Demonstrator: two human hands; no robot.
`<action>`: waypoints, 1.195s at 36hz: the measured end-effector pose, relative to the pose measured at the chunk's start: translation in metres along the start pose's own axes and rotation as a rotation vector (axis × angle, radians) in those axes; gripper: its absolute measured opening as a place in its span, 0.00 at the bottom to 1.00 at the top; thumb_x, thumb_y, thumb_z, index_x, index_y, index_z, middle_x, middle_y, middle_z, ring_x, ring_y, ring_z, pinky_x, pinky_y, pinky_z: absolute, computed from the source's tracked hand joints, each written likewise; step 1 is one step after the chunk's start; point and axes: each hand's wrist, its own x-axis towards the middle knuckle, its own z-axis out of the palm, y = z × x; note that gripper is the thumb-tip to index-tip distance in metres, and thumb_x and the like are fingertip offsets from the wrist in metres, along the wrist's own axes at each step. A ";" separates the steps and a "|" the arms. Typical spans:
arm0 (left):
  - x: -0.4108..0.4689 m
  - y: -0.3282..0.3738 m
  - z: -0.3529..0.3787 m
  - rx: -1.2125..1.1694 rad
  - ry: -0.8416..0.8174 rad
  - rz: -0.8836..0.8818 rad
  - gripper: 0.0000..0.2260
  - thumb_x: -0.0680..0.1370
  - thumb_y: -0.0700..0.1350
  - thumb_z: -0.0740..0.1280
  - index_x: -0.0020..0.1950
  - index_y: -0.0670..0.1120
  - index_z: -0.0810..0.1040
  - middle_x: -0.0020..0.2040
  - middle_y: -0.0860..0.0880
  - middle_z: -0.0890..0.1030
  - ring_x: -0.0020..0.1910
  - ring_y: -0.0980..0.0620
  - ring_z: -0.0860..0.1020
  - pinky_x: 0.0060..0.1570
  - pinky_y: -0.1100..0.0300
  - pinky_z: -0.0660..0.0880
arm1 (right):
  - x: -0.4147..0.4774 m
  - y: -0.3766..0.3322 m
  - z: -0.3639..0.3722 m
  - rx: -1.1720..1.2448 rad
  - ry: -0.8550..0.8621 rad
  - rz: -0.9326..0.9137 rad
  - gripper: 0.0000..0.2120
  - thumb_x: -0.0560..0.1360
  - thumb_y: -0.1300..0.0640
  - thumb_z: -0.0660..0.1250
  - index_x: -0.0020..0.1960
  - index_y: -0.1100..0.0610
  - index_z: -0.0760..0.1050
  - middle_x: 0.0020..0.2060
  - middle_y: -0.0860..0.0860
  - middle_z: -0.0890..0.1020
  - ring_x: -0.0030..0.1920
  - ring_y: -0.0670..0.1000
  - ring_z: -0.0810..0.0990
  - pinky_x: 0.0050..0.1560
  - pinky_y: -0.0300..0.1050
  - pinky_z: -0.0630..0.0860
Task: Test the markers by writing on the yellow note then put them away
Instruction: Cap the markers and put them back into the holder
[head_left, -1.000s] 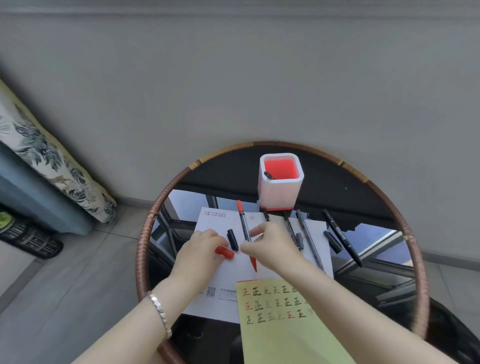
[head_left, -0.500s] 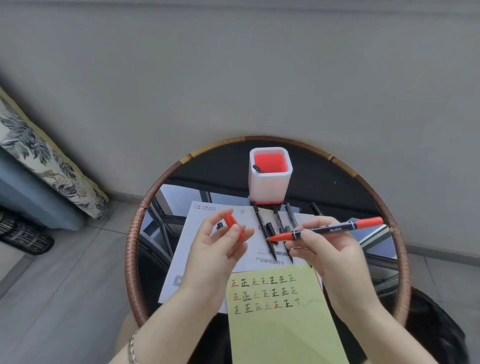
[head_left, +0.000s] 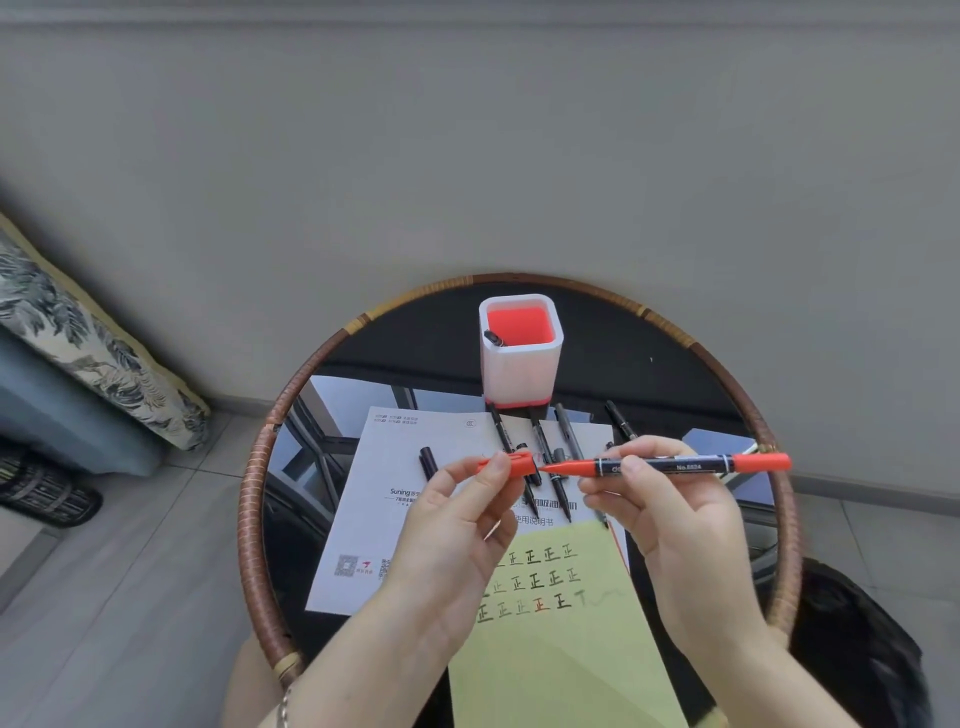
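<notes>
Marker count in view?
6: a red marker in the right hand, one in the white holder, four dark ones lying below it. The hands may hide more.

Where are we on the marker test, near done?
Partway. Done: three rows of marks fill the yellow note, and one marker sits in the pen cup. In hand: right hand holds the red marker, left hand brings its red cap to the tip. Left: several black markers lie loose on the table.

Yellow note (head_left: 561, 670) lower edge apparently cropped.
</notes>
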 end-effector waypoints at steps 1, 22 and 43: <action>-0.001 0.000 0.000 0.003 -0.008 0.000 0.11 0.71 0.40 0.68 0.52 0.43 0.74 0.37 0.48 0.85 0.33 0.58 0.80 0.38 0.62 0.72 | 0.000 0.000 0.000 0.002 0.004 0.004 0.07 0.74 0.67 0.60 0.40 0.60 0.74 0.33 0.54 0.83 0.35 0.52 0.83 0.37 0.38 0.80; -0.008 -0.011 -0.003 1.221 -0.319 0.717 0.03 0.79 0.48 0.61 0.46 0.54 0.73 0.35 0.58 0.74 0.37 0.61 0.72 0.37 0.71 0.66 | 0.006 0.003 -0.012 -0.046 -0.056 0.267 0.13 0.77 0.54 0.58 0.38 0.61 0.71 0.21 0.50 0.65 0.19 0.46 0.64 0.20 0.35 0.61; 0.003 -0.002 0.011 0.460 -0.490 -0.144 0.12 0.72 0.46 0.66 0.33 0.43 0.68 0.22 0.55 0.58 0.19 0.60 0.55 0.17 0.71 0.54 | 0.020 0.015 -0.003 -0.048 -0.122 -0.113 0.16 0.76 0.62 0.59 0.31 0.59 0.60 0.14 0.48 0.64 0.14 0.44 0.61 0.18 0.32 0.61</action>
